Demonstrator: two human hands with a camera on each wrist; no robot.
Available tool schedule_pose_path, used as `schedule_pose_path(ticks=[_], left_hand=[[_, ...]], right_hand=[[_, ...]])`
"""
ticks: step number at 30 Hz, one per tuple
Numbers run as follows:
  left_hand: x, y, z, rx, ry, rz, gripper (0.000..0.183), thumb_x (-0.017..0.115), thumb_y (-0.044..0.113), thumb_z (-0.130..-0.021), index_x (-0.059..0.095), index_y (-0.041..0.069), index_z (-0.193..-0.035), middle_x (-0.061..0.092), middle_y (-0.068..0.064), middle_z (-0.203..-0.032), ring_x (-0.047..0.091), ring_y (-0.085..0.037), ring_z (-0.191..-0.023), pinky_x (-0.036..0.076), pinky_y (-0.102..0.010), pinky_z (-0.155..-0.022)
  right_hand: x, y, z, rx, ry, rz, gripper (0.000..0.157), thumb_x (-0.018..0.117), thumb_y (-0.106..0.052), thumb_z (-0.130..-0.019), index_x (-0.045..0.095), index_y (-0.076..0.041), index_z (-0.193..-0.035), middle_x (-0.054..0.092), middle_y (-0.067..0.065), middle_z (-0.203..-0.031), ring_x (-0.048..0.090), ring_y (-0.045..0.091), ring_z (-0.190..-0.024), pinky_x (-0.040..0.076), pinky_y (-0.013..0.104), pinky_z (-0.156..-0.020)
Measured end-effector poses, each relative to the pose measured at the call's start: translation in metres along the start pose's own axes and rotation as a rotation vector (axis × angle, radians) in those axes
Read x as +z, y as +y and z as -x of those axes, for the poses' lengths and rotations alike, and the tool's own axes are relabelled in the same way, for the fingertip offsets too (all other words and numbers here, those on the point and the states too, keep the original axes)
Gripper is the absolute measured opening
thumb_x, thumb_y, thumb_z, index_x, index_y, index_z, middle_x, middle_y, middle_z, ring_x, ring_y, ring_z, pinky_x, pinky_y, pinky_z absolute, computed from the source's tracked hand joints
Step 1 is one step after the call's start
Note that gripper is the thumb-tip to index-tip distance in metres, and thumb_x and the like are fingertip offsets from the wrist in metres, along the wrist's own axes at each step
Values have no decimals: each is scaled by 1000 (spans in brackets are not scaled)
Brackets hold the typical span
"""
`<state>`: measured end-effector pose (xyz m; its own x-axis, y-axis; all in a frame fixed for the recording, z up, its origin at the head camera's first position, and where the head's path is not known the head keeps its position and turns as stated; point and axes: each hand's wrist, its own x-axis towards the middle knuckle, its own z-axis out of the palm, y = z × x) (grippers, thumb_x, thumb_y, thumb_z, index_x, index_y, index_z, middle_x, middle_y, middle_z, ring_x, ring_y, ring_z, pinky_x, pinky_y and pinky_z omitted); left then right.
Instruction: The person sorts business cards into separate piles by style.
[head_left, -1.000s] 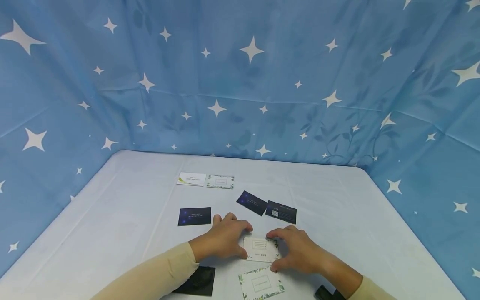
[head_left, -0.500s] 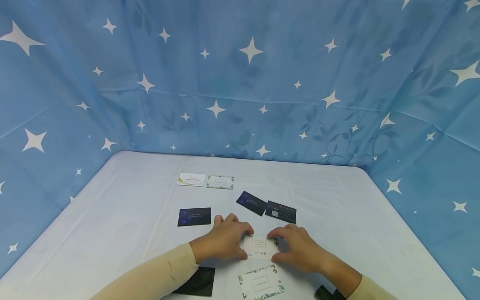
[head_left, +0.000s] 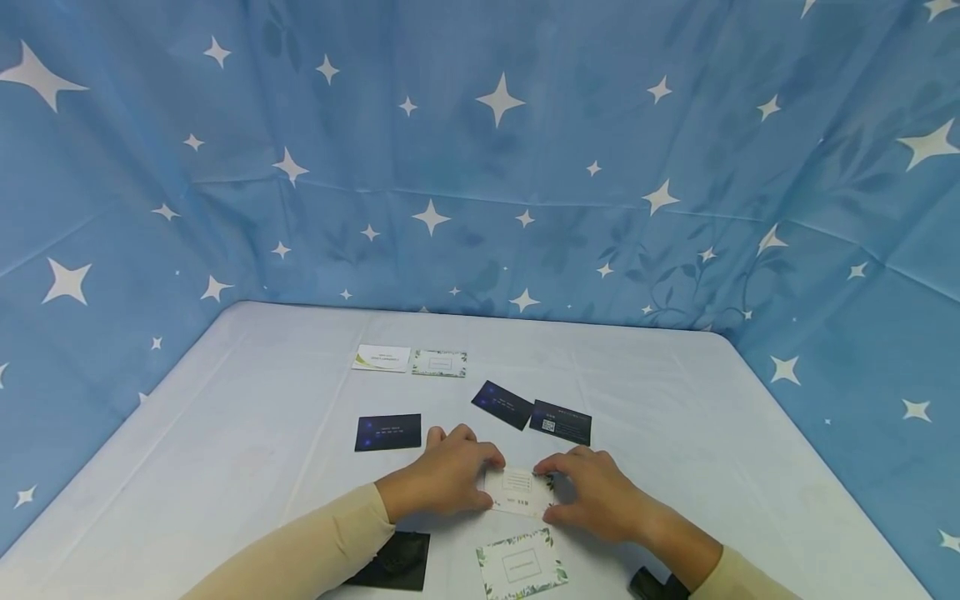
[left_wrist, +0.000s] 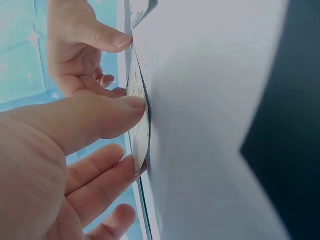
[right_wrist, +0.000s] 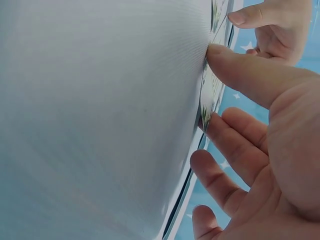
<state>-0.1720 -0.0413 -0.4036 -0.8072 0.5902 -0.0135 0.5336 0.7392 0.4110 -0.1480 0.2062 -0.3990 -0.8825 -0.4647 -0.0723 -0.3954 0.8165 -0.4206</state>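
Observation:
A white card [head_left: 517, 493] with printed text and green leaves at its right corners lies between my two hands. My left hand [head_left: 446, 475] holds its left end, thumb at the near corner and forefinger at the far one. At the opposite end my right hand [head_left: 596, 497] grips the card the same way. In the left wrist view, the left thumb [left_wrist: 122, 115] presses on the card's face while a finger reaches its edge. The right wrist view shows the leaf-printed corner of the card [right_wrist: 206, 107] against a right fingertip. Just nearer me is another leaf-bordered card [head_left: 521, 565].
Farther off lie a dark blue card [head_left: 387, 432] and two touching dark cards [head_left: 503, 405]. At the back are a white card [head_left: 381, 358] and a leaf-bordered card [head_left: 439, 363]. A black flat piece [head_left: 401, 562] and a black object [head_left: 654, 585] sit near the forearms.
The right thumb has come off the nearer leaf-bordered card's edge to the held card's near corner. The held card has shifted slightly away from me, widening the gap between the two.

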Motion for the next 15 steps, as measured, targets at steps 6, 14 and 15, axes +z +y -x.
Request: schedule_pose_path(ticks=[6,14,15], left_hand=[[-2,-3,0,2,-1,50,39,84,32,-80,72,24,-117,60,17,-100,44,-11,-102,25,-42,-84],[-3,-2,0,23,-58,41,59,92,34,-69,69,22,-122,60,15,-103,45,-10,-99,25,-40,-81],[-4,-2,1,27,-58,39,58,92,33,-69,69,22,-122,61,15,-104,45,-10,-100,25,-40,-81]], right_hand=[[2,1,-1,-32,17,42,49,82,-37,-81,68,-17,-123,67,-1,-116,53,27,-113,35,55,-93],[2,2,-1,-61,27,71,47,80,-36,-83,68,-15,-124,68,-3,-113,54,23,-111,36,53,-91],[2,1,-1,-63,26,74,48,80,-36,-83,69,-15,-124,68,-3,-113,54,23,-110,36,52,-91]])
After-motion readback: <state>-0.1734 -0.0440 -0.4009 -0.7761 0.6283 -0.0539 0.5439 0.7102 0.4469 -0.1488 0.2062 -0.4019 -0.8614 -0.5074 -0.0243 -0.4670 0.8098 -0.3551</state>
